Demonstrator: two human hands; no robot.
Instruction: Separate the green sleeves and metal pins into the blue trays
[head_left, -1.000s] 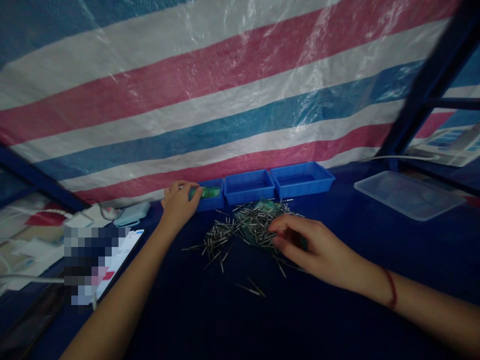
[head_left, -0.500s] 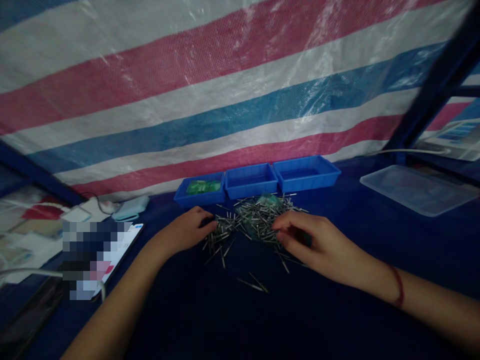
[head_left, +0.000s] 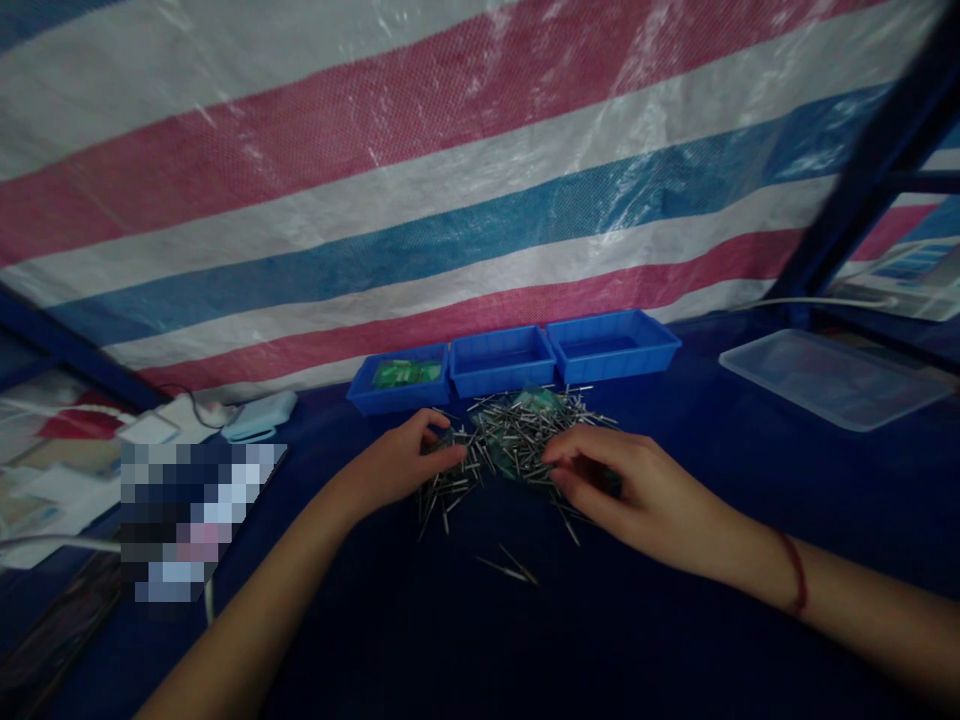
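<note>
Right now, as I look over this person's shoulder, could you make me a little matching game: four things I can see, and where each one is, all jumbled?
Things:
1. Left hand
2. Green material
3. See-through plastic piece
4. Dark red band

Places:
A. Around the right wrist
B. Inside the leftmost blue tray
C. At the left side of the heap of thin metal pieces
D. On the dark blue table, right of the three blue trays

Pairs: 1-C, 2-B, 3-D, 4-A
</note>
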